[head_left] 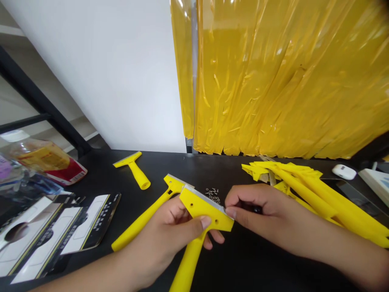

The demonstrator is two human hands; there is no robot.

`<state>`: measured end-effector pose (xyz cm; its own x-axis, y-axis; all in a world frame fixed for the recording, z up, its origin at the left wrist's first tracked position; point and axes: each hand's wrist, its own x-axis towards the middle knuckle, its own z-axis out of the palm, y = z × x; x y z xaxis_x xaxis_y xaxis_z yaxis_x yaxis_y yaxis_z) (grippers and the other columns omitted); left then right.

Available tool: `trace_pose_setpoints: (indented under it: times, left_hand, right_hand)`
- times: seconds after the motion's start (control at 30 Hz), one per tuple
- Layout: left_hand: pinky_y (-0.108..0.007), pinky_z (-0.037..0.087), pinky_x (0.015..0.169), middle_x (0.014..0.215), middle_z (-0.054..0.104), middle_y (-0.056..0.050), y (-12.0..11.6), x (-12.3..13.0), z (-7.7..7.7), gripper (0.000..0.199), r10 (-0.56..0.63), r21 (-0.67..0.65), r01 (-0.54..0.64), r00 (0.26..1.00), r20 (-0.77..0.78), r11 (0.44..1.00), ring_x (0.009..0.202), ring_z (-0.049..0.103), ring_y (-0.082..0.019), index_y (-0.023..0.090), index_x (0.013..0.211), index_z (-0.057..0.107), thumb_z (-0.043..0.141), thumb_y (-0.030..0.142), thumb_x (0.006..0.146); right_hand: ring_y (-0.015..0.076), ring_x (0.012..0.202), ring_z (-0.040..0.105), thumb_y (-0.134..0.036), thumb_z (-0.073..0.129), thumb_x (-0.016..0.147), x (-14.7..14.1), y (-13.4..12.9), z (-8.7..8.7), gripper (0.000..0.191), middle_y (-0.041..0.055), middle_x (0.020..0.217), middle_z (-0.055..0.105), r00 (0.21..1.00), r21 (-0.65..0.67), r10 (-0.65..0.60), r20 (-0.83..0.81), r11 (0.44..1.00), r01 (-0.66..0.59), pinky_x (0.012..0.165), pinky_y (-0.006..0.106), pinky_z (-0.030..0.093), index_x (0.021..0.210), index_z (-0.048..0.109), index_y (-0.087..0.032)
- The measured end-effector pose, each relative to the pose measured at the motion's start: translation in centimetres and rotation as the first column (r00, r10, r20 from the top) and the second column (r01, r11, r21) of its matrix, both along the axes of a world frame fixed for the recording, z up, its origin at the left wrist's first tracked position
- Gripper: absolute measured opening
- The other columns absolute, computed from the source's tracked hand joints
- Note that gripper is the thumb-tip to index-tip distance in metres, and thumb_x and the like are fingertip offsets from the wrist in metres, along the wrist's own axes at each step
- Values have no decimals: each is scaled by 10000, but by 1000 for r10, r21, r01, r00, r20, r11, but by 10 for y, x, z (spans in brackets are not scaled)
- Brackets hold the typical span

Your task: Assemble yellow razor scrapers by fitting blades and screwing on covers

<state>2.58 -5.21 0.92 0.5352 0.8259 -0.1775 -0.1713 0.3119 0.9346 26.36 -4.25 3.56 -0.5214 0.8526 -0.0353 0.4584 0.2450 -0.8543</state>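
Note:
My left hand (179, 227) is closed around a yellow scraper (206, 211), the thumb pressed on its flat head beside two screw holes. A thin metal blade (203, 196) lies along the head's upper edge. My right hand (258, 207) pinches the right end of this blade between thumb and forefinger. Something small and black (257, 209) shows beneath the curled right fingers; its kind is hidden. Behind the hands lie small loose screws and nuts (214, 197). A long-handled yellow scraper (142, 219) rests to the left, partly covered by my left hand.
A short yellow scraper (136, 170) lies further back. Yellow scraper parts (316, 190) are piled at right, near a white earbud case (344, 172). Black-and-white cardboard packaging (88, 223) and a bottle (48, 158) stand left. Yellow plastic film (273, 81) hangs behind.

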Motion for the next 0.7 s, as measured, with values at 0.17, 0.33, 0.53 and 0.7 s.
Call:
trace_pose_setpoints:
  times: [0.17,0.33,0.53,0.7]
  left_hand:
    - [-260,579,681,860,788,-62,-8,-2,21,114,103,160,-79,984,-146,984,756,716,-191,214,964,777,718,308,943]
    - [-339,556,965,1134,776,-81,-23,-9,27,273,317,690,19,879,-357,724,1050,707,-294,315,1123,824,734,206,890]
    - [-367,472,1139,1220,775,-68,-22,-19,4,415,461,912,389,791,-402,128,1229,654,-279,249,1394,677,524,183,1013]
    - [-325,497,1125,1302,748,-68,-24,-20,11,410,598,719,680,639,-484,-145,1213,669,-260,129,1358,667,430,116,1025]
  right_hand:
    - [136,652,484,-476,605,993,-4,-10,4,329,-28,692,542,975,105,-219,-41,969,222,580,268,373,769,618,-235]
    - [131,620,400,-601,638,930,-13,-24,13,445,-22,656,463,960,-250,-185,-208,959,130,532,272,315,720,620,-209]
    - [77,531,236,-498,763,859,-26,-24,-11,352,-72,634,395,852,-660,-390,-350,748,71,467,258,151,776,593,-201]
    - [71,525,254,-452,727,889,-32,-24,-26,324,-75,635,416,799,-720,-464,-384,692,56,482,246,167,781,548,-204]
